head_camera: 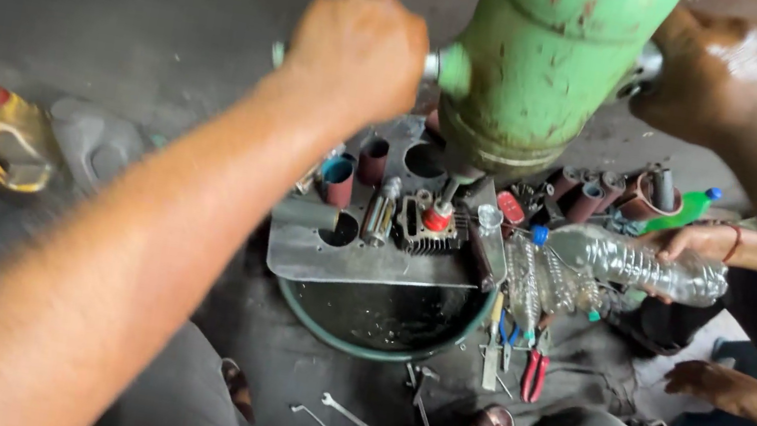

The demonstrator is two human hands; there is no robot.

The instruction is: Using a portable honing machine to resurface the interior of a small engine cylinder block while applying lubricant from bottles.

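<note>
Gripping side handles, the left hand (358, 53) and right hand (724, 75) were closed tight around a heavy-looking green drill (545, 57), steadying it between them above the finned engine part (422, 225).

Concrete floor (125, 21), dark and stained: green basin (380, 330); yellow oil jug (4, 149); two spanners (336, 419); red-handled pliers (533, 374); blue-handled pliers (507, 337); green bottle (688, 209).
</note>
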